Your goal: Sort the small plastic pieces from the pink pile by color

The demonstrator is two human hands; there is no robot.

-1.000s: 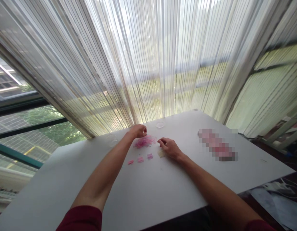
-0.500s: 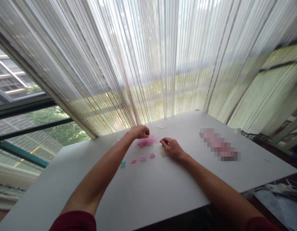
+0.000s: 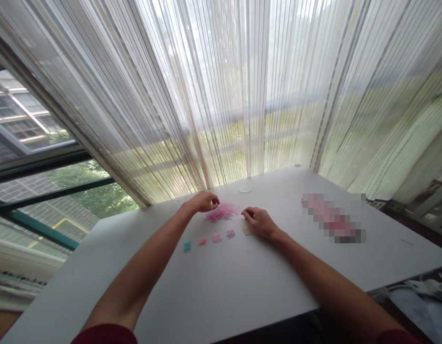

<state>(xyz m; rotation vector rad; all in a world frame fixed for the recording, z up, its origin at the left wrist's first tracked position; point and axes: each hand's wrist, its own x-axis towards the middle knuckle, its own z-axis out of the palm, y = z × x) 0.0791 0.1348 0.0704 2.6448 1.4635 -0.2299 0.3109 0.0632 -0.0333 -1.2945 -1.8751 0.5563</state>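
Observation:
A loose pile of thin pink strips (image 3: 224, 211) lies on the white table between my two hands. My left hand (image 3: 205, 202) hovers at the pile's left edge, fingers curled in a pinch; whatever they hold is too small to make out. To the right of the pile, my right hand (image 3: 258, 221) is closed, thumb and fingertips together, and their contents cannot be seen. Beneath it shows a beige little bundle (image 3: 247, 231), partly covered. Nearer me runs a row of small bundles: teal (image 3: 187, 246), red (image 3: 203, 242), pink (image 3: 216, 238) and lilac (image 3: 230, 233).
A clear round lid or dish (image 3: 244, 188) lies on the table (image 3: 192, 291) near the curtain (image 3: 228, 95). A blurred-out pinkish object (image 3: 330, 217) rests at the right. Cables (image 3: 426, 286) are beyond the table's right front edge.
The view has shifted slightly, moving the table a little right in the picture. My left hand's fingers have loosened a bit beside the pile. My right hand looks much the same.

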